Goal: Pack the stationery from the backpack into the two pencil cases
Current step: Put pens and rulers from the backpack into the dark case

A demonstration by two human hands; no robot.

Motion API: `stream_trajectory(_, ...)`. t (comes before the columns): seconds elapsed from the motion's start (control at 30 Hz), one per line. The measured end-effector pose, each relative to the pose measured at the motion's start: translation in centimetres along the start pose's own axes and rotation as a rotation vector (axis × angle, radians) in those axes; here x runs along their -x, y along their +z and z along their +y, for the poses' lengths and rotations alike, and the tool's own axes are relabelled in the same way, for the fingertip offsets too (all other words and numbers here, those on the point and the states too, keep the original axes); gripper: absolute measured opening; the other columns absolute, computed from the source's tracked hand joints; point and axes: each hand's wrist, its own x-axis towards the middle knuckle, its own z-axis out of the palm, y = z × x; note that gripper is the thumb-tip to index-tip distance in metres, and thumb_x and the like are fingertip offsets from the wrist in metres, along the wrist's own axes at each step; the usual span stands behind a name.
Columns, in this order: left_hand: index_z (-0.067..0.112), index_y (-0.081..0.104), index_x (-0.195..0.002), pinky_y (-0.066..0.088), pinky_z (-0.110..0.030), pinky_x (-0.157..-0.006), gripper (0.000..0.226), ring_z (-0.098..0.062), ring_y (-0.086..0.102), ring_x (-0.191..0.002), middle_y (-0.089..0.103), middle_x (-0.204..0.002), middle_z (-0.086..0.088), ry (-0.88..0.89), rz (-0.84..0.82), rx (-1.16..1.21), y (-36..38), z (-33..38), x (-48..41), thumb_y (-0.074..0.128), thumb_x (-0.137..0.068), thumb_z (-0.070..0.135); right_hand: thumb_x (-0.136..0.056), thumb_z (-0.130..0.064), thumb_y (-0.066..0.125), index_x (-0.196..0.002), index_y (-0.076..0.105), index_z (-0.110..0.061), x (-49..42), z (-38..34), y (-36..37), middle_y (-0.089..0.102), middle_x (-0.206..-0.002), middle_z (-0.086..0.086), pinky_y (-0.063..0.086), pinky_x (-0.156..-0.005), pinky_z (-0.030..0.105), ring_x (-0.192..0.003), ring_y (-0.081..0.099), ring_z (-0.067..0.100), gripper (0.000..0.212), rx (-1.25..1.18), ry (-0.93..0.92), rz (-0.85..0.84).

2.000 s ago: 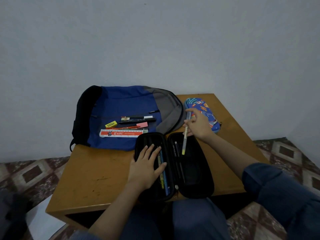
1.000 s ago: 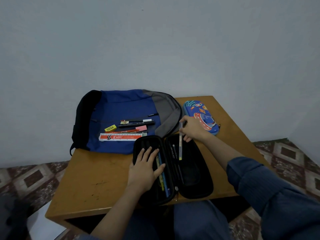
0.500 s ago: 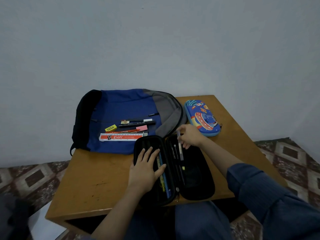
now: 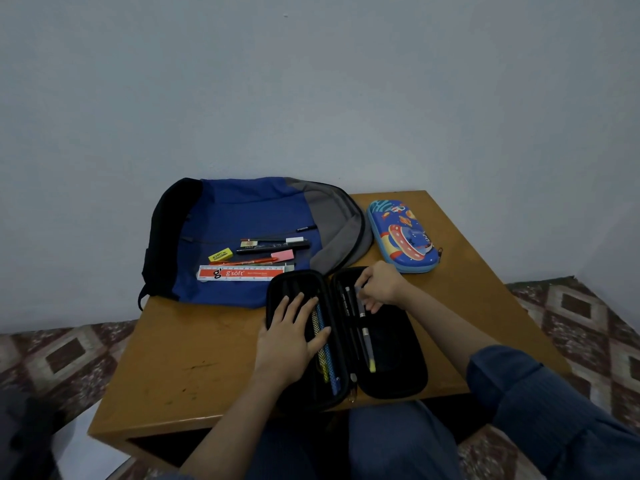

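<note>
Your left grip (image 4: 291, 337) lay flat, open, steadying the black case (image 4: 398, 375) | right grip (image 4: 381, 289) pinched the highlighter (image 4: 367, 344), seating it inside.

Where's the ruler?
In the head view the ruler lies on the backpack, left of the middle. It is just below the orange pen, and its right end is beside the open black case.

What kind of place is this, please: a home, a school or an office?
Probably a room in a home, though I cannot be sure: a wooden table against a plain pale wall, a patterned floor, and a backpack with stationery lying on it.
</note>
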Motion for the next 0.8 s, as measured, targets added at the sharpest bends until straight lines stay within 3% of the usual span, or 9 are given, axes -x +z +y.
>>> stream_trajectory(0.23, 0.037, 0.005, -0.147, 0.019, -0.042, -0.114, 0.062, -0.010, -0.007, -0.145, 0.002, -0.157, 0.013, -0.002, 0.007, 0.004, 0.0, -0.1, 0.0, 0.024, -0.093, 0.060, -0.086, 0.007, 0.056, -0.107, 0.056, 0.007, -0.2, 0.1, 0.9, 0.055, -0.062, 0.013, 0.049, -0.038, 0.019, -0.048, 0.054, 0.018, 0.021, -0.034, -0.035, 0.087)
stream_trajectory(0.43, 0.037, 0.011, -0.147, 0.020, -0.042, -0.113, 0.061, -0.010, -0.003, -0.145, 0.006, -0.157, 0.013, 0.009, 0.028, 0.058, 0.2, -0.3, -0.1, 0.027, -0.093, 0.059, -0.088, 0.002, 0.056, -0.112, 0.051, 0.000, 0.3, 0.3, 0.8, 0.055, -0.068, 0.013, 0.049, -0.038, 0.020, -0.051, 0.056, 0.018, 0.024, -0.001, -0.004, 0.049)
stream_trajectory(0.63, 0.026, 0.039, -0.138, 0.019, -0.029, -0.112, 0.045, -0.009, 0.022, -0.139, 0.029, -0.151, 0.007, -0.010, 0.213, 0.585, -2.0, -1.9, 0.4, 0.043, -0.095, 0.040, -0.087, -0.014, 0.063, -0.112, 0.056, -0.007, -0.1, -0.1, 0.4, 0.058, -0.069, 0.004, 0.043, -0.040, 0.018, -0.048, 0.054, 0.013, 0.027, 0.180, -0.107, 0.158)
stream_trajectory(0.73, 0.021, 0.039, -0.140, 0.020, -0.032, -0.113, 0.047, -0.015, 0.020, -0.140, 0.026, -0.152, 0.003, -0.073, 0.294, 0.440, -3.2, -5.7, -0.4, 0.045, -0.096, 0.036, -0.085, -0.016, 0.066, -0.105, 0.061, -0.006, -0.3, -0.7, 0.4, 0.055, -0.062, -0.002, 0.041, -0.047, 0.017, -0.050, 0.051, 0.009, 0.022, 0.193, -0.200, 0.219)
stream_trajectory(0.8, 0.019, 0.032, -0.144, 0.019, -0.035, -0.115, 0.052, -0.019, 0.017, -0.142, 0.022, -0.155, -0.001, -0.190, 0.255, 0.338, -3.8, -8.6, -0.8, 0.046, -0.096, 0.035, -0.085, -0.016, 0.067, -0.101, 0.064, -0.004, -0.5, -1.4, 0.8, 0.055, -0.062, -0.004, 0.043, -0.056, 0.019, -0.057, 0.051, 0.008, 0.021, 0.189, -0.256, 0.259)
